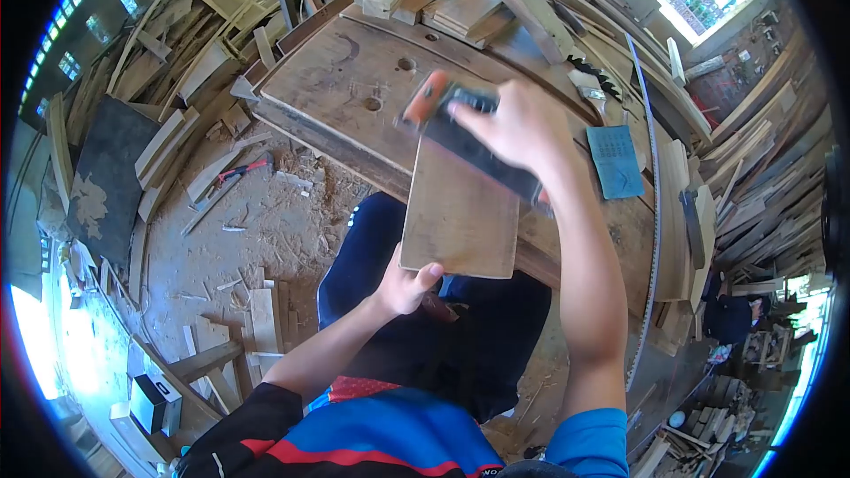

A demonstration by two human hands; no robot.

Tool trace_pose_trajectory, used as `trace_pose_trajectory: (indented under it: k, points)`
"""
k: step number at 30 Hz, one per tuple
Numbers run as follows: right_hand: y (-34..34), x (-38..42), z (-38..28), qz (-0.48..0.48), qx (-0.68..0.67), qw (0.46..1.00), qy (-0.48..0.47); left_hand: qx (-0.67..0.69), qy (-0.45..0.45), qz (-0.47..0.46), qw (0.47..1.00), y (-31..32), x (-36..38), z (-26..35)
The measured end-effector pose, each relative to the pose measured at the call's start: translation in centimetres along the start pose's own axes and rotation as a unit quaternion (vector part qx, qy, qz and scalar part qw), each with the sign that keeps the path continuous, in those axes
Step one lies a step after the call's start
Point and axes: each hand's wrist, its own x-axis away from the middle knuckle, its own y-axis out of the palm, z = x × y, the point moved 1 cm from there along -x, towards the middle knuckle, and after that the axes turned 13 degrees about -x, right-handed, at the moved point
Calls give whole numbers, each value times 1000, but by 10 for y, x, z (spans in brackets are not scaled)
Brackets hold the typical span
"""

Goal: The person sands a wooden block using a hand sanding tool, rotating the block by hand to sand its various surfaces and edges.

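Note:
My left hand [408, 285] grips a flat rectangular wooden board [460, 212] by its near left corner, the thumb lying over the near edge. The board rests over my lap, and its far part meets the workbench [328, 80]. In my right hand [522, 128] is a long black and orange hand tool [474, 143], smeared by motion. It lies slantwise across the far end of the board, its orange end pointing to the far left. My right fingers are wrapped around its body.
Wood offcuts [452, 13] are piled at the bench's far side. A blue-green sheet [614, 162] and a brush [591, 96] lie to the right. A red-handled tool [246, 168] lies on the shaving-strewn floor. Lumber stacks [775, 195] line the right.

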Motion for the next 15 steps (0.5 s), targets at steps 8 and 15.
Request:
trace_pose_trajectory:
  k: [8, 15]
  points:
    - [-12, -26, 11, 39, 3, 999, 19, -28, 7, -23, 999, -5, 1, -1]
    - [-6, 7, -13, -73, 2, 996, -52, -27, 10, -1, 1000, -4, 0, -4]
